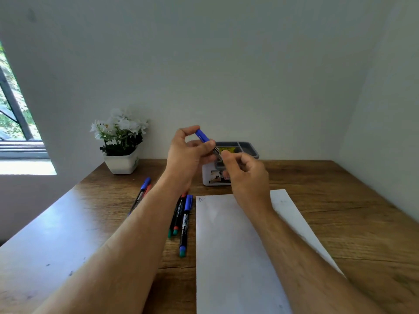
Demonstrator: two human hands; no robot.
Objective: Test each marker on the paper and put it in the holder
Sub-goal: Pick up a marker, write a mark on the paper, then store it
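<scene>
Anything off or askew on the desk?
Nothing broken or spilled. The paper lies skewed to the table edge. Spare markers lie loose left of it. Both hands hold a blue-capped marker before the holder.

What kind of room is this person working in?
Probably a home desk or study corner: a wooden table against a plain wall, a potted white flower by a window, and a pen holder.

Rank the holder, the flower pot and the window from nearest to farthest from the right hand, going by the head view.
1. Holder: just behind the right hand, partly hidden by it.
2. Flower pot: far left on the table, past the left hand.
3. Window: at the left edge, off the table.
</scene>
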